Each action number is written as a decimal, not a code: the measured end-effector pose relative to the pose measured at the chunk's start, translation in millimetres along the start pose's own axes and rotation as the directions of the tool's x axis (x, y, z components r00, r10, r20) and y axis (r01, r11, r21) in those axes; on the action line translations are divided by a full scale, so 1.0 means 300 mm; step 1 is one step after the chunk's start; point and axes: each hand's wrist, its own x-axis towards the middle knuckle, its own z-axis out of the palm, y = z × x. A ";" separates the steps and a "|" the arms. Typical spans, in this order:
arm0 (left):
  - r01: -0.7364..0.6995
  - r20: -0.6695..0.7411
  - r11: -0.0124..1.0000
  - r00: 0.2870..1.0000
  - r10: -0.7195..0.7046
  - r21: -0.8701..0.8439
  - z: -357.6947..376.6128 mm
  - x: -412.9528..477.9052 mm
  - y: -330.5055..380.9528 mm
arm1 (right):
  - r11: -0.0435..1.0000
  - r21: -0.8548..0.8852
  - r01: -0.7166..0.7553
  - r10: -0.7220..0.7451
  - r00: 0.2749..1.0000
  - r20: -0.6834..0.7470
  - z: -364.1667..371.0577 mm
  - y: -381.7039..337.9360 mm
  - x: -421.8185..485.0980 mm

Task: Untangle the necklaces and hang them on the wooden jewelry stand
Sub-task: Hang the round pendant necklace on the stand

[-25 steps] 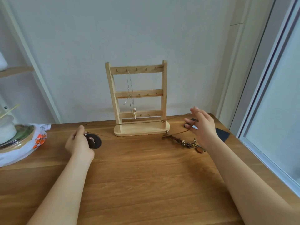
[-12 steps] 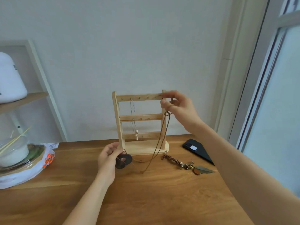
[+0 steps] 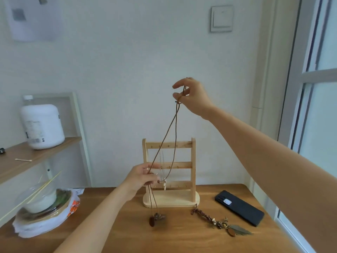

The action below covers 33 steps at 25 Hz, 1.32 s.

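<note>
A thin brown cord necklace [image 3: 168, 128] is pinched by the right hand [image 3: 193, 96] and left hand [image 3: 144, 177] (wooden stand [image 3: 193, 167] behind)

The wooden jewelry stand [image 3: 169, 172] stands at the back of the counter [image 3: 127, 238]. In front of it, a brown cord necklace [image 3: 165, 139] stretches steeply between two raised hands, barring its left half. Right of the stand lie a beaded necklace [image 3: 217, 220] and a black phone [image 3: 238, 207]; far left sits a bagged bowl [image 3: 42, 207]. The counter before the stand lies open.
</note>
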 end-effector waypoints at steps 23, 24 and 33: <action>-0.295 -0.179 0.947 0.932 0.315 0.130 -0.079 0.103 0.959 | 0.964 0.179 -0.198 0.212 0.976 -0.059 -0.153 -0.197 0.188; -0.302 -0.212 0.946 0.923 0.320 0.115 -0.088 0.109 0.970 | 0.972 0.140 -0.191 0.193 0.981 0.004 -0.162 -0.197 0.191; -0.309 -0.268 0.946 0.907 0.325 0.102 -0.179 0.139 1.062 | 0.990 0.012 -0.140 0.135 0.970 0.203 -0.192 -0.202 0.214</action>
